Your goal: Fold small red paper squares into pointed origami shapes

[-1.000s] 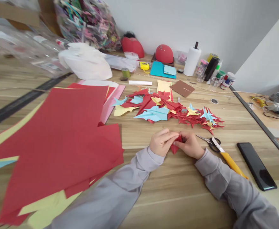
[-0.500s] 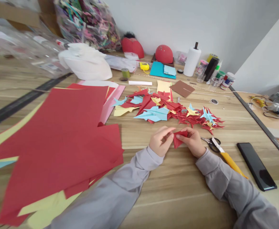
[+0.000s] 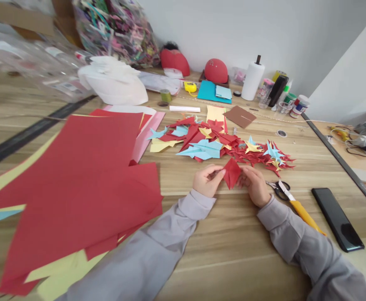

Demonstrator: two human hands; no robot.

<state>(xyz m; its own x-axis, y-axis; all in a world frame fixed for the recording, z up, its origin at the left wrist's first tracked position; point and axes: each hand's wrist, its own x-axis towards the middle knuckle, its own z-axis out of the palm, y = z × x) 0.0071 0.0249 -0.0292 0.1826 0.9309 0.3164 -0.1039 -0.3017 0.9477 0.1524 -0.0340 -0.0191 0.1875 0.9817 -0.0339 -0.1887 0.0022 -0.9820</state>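
A small folded red paper (image 3: 232, 172), diamond-shaped with a crease down its lower half, is held up between the hands over the wooden table (image 3: 233, 259). My left hand (image 3: 208, 180) pinches its left edge between thumb and fingers. At its right edge is my right hand (image 3: 254, 184), fingers curled behind and beside the paper; whether they grip it is hard to make out. Just beyond lies a pile of folded red, blue and yellow paper shapes (image 3: 204, 149).
Large red sheets (image 3: 85, 200) cover the left side. Scissors (image 3: 277, 190), a yellow-handled cutter (image 3: 306, 216) and a black phone (image 3: 337, 219) lie at the right. Bottles and jars, including a white bottle (image 3: 252, 81), stand at the back.
The red paper has been opened out or turned from a folded, partly covered shape into an upright diamond. My right thumb has come off its front, and my left hand has shifted slightly.
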